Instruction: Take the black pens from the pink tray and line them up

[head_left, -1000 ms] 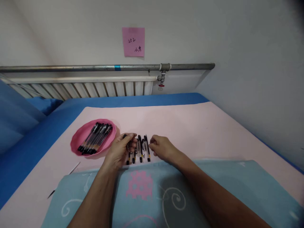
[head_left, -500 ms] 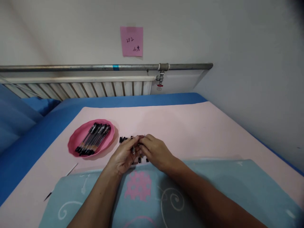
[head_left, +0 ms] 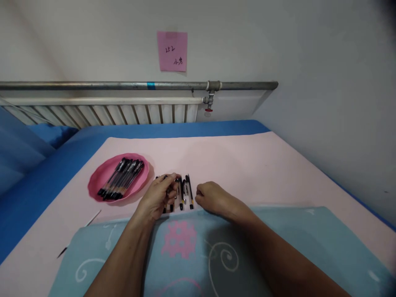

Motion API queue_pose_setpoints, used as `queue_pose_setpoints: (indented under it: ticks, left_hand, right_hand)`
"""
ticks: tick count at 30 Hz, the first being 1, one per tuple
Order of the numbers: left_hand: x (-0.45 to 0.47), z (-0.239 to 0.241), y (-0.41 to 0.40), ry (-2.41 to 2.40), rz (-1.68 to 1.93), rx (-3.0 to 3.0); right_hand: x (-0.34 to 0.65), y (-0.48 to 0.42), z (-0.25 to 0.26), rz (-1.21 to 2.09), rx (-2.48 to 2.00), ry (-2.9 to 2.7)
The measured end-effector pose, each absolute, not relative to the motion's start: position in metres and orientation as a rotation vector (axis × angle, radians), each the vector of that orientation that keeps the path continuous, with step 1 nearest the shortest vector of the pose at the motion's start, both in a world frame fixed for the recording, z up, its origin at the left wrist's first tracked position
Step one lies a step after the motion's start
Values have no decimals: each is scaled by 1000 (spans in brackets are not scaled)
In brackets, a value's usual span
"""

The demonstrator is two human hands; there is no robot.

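Several black-ended pens lie side by side on the pink surface, among them a pen (head_left: 189, 192) at the right end of the row. Over the left part of the row is my left hand (head_left: 158, 193), its thumb and forefinger closed together and the other fingers curled. What it holds, if anything, is too small to make out. Just right of the row, my right hand (head_left: 213, 197) is curled closed, its fingertips turned from view. Small clear and metallic parts (head_left: 185, 188) lie between the pens. My left hand partly covers the row.
A pink scalloped dish (head_left: 94, 182) with a pile of capped pens (head_left: 123, 177) stands at the left. A thin white stick with a dark tip (head_left: 93, 218) lies partly under the blue patterned cloth (head_left: 123, 247) in front. Behind are a radiator (head_left: 123, 113) and a pipe (head_left: 108, 86).
My hands were together over the pens and are now apart. The right hand has moved right, and the pens at the right end of the row are uncovered.
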State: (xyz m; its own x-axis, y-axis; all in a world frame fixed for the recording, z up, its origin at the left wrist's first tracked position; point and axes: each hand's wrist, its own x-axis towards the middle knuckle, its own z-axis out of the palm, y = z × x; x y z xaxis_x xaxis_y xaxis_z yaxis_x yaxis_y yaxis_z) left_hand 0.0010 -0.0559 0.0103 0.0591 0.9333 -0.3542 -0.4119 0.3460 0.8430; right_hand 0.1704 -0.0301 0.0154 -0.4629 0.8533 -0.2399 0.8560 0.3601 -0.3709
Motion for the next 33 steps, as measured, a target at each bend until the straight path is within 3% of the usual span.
queue_pose_setpoints:
  ticks: [33]
  left_hand:
    - [7,16,-60,1021,1189,657]
  right_hand:
    - [172,-24,9,-1036,1695,2561]
